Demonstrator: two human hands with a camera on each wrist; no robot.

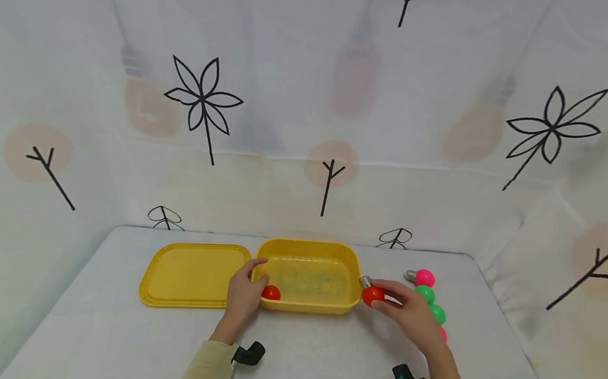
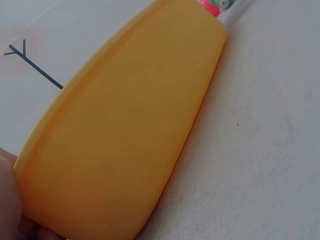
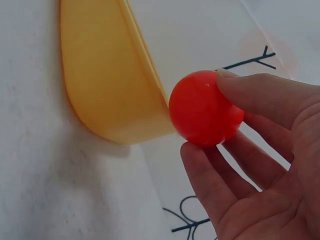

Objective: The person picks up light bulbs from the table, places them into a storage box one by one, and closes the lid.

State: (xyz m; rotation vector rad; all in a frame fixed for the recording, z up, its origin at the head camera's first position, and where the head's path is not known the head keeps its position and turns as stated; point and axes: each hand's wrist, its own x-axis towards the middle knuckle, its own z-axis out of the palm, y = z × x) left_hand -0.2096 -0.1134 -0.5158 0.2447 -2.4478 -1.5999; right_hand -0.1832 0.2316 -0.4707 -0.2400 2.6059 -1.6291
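Observation:
A yellow plastic tub (image 1: 307,308) stands on the white table. My left hand (image 1: 243,292) grips its left end, thumb and fingers about the rim. Inside the tub, by that hand, lies a red ball-shaped bulb (image 1: 271,293); its base is hidden. My right hand (image 1: 414,312) holds a second red bulb (image 1: 373,295) between thumb and fingertips, just outside the tub's right end. That bulb's silver screw base (image 1: 365,281) points up and left, close to the rim; whether they touch I cannot tell. In the right wrist view, only its red globe (image 3: 205,107) shows.
A flat yellow tray or lid (image 1: 192,273) lies left of the tub. Beyond my right hand is a row of bulbs: a pink bulb (image 1: 425,278), a green bulb (image 1: 425,293), another green bulb (image 1: 438,314) and a partly hidden pink one (image 1: 443,333). Patterned white cloth (image 1: 259,191) hangs behind.

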